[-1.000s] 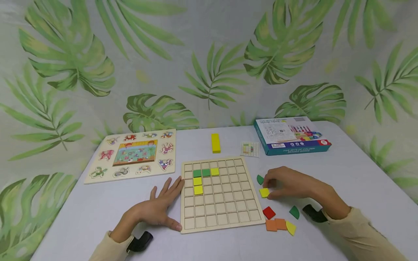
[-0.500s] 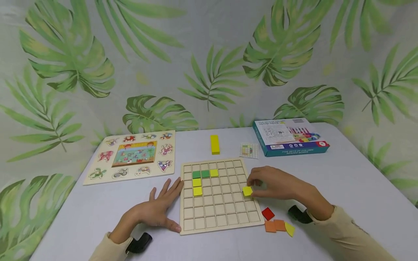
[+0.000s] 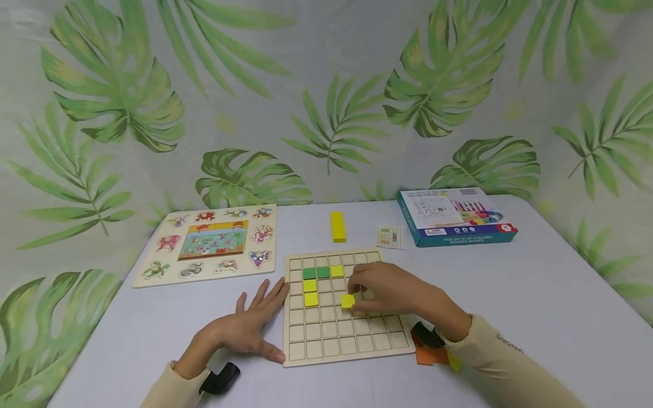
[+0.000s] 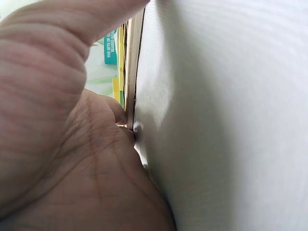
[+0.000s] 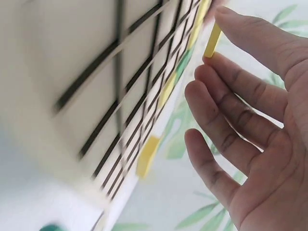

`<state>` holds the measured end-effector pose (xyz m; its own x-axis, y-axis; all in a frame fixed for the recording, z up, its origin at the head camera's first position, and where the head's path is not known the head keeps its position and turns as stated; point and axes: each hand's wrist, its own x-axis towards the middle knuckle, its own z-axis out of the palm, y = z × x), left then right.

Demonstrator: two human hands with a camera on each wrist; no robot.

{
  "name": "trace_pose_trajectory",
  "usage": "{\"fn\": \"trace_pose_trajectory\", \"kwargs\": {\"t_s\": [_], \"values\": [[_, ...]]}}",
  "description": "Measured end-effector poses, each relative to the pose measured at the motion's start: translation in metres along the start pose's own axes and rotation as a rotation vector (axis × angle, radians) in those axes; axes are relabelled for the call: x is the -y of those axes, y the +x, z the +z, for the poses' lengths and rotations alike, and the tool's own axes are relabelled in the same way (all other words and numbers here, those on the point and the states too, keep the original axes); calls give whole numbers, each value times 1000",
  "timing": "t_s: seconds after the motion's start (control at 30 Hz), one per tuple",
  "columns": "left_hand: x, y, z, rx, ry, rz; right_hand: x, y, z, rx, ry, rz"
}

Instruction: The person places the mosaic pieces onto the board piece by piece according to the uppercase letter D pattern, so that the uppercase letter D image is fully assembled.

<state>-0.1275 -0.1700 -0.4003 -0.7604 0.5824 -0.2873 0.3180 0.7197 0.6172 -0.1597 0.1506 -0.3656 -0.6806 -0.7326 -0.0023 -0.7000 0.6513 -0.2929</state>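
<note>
A wooden grid board (image 3: 331, 345) lies in the middle of the table. Green tiles (image 3: 316, 273) and several yellow tiles (image 3: 310, 299) sit in cells at its upper left. My right hand (image 3: 390, 288) is over the board and pinches a yellow square tile (image 3: 348, 301) between thumb and index finger; in the right wrist view that tile (image 5: 212, 41) shows edge-on, off the board. My left hand (image 3: 252, 322) rests with fingers spread at the board's left edge, fingers and thumb touching it. The left wrist view shows its palm (image 4: 96, 163) beside the board's side.
Orange tiles (image 3: 427, 355) and a yellow piece (image 3: 454, 361) lie right of the board, partly under my right sleeve. Behind stand a yellow block (image 3: 338, 227), a pattern card (image 3: 391, 237) and a teal box (image 3: 466, 237). A sea-animal puzzle (image 3: 265, 226) lies at left.
My right hand has picked up the yellow tile from beside the board and carried it left over the grid. The left hand stays at the board's edge.
</note>
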Motion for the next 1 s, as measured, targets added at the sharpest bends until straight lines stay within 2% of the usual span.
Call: {"fn": "trace_pose_trajectory", "kwargs": {"t_s": [0.2, 0.53, 0.83, 1.0], "values": [[0, 1, 1, 0, 3, -7, 15, 19, 5, -6, -20, -32], [3, 1, 1, 5, 17, -10, 40, 41, 17, -4, -75, 52], [5, 2, 3, 9, 22, -10, 51, 45, 27, 27, -112, 85], [4, 1, 1, 7, 32, -9, 55, 45, 27, 24, -130, 72]]}}
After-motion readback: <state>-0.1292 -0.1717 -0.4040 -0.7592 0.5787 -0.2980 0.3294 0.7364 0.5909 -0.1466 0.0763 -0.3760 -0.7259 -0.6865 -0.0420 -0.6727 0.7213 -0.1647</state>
